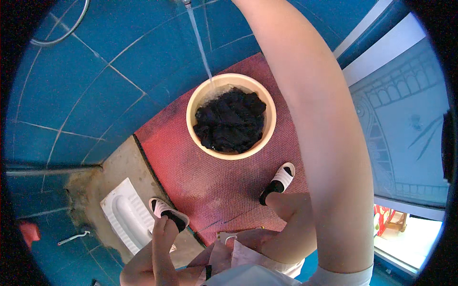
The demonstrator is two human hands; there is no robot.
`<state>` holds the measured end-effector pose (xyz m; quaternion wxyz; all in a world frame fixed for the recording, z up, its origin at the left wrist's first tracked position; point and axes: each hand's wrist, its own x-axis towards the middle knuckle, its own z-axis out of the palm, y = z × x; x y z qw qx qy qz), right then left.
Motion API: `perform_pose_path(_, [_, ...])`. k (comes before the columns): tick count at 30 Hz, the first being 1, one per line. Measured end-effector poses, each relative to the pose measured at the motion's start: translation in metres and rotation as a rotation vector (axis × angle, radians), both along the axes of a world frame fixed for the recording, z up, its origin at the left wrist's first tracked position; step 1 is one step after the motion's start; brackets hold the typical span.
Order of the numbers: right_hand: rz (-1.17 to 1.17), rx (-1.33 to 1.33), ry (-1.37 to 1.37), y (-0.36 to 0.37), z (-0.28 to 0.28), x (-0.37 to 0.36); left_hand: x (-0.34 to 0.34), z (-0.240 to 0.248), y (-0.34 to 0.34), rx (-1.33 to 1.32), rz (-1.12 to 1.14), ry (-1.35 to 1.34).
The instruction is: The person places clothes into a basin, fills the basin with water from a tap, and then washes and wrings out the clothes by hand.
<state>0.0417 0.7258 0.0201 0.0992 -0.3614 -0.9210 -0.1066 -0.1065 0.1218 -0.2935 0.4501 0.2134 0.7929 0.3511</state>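
Note:
A round cream basin (271, 117) stands on the red mat, holding soaked black cloth (231, 121) that looks like clothing. Water (199, 45) runs in a stream from a metal tap (187, 3) at the top edge into the basin's far left side. My right arm (324, 128) reaches up past the basin's right side toward the tap. Its hand lies beyond the top edge, so what it touches is hidden. Down at the lower left, my left hand (164, 229) rests by my left knee, above the slipper. Its fingers are too indistinct to read.
The textured red mat (214, 190) covers the floor around my white slippers. A white squat toilet (125, 209) is set into the concrete at the left. Blue tiled walls (95, 95) carry a metal hose (71, 31). A frosted door panel (400, 114) stands at the right.

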Motion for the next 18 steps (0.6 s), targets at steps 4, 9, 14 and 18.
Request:
perform_pose_path(4, [-0.001, -0.013, -0.015, -0.004, 0.000, 0.005, 0.011, 0.030, 0.020, -0.250, 0.026, 0.012])
perform_pose_path(9, [-0.010, -0.044, 0.020, -0.005, 0.004, 0.000, -0.003, 0.001, -0.002, -0.036, 0.025, -0.051])
perform_pose_path(14, [-0.021, -0.017, -0.020, -0.005, 0.003, 0.001, 0.007, 0.006, 0.005, 0.081, 0.282, -0.313])
perform_pose_path(18, [-0.029, 0.045, -0.014, -0.005, 0.000, 0.001, 0.010, 0.015, 0.011, 0.042, 0.189, -0.175])
